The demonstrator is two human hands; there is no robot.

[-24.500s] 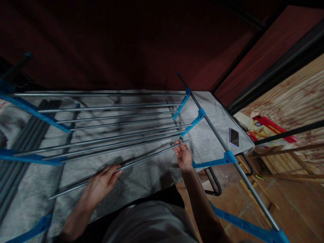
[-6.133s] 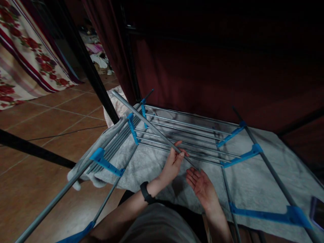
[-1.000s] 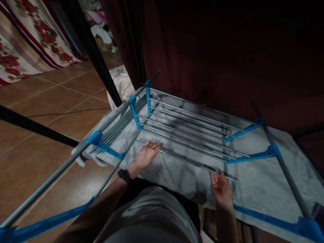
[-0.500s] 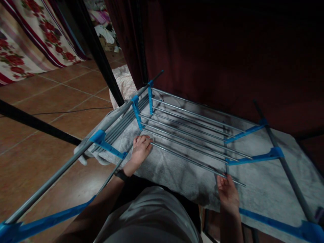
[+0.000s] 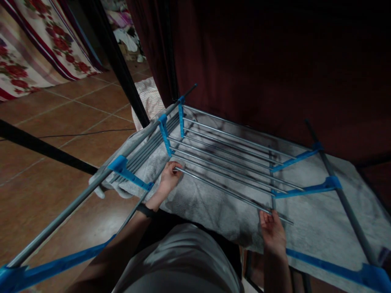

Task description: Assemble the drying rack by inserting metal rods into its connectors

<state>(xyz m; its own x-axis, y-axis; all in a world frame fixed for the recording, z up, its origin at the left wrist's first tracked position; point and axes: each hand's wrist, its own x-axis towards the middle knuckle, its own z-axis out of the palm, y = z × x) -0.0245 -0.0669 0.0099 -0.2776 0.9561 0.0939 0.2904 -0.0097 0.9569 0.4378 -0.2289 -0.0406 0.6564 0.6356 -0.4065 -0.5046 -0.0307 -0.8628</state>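
Note:
A thin metal rod [image 5: 220,188] lies across both my hands, in front of a partly built drying rack. My left hand [image 5: 170,176] is closed on its left end, close to the rack's lower left tube. Near the rod's other end, my right hand [image 5: 273,228] grips it from below, and its tip pokes out past the fingers. Several similar rods [image 5: 226,156] span between a blue bracket [image 5: 165,136] on the left and a blue bracket [image 5: 308,189] on the right. Another blue bracket [image 5: 130,176] on the left tube [image 5: 82,197] carries no rod.
Grey cloth [image 5: 195,203] covers the surface under the rack, with a bundle of loose rods [image 5: 146,150] at its left. Dark red curtain [image 5: 259,73] hangs behind. Black poles [image 5: 122,69] stand at left over the tiled floor [image 5: 55,154]. A cable [image 5: 88,133] crosses the floor.
The rod has shifted slightly to the left. My left hand has turned so its fingers pinch the rod's end, which now shows; my right hand has moved slightly left with it.

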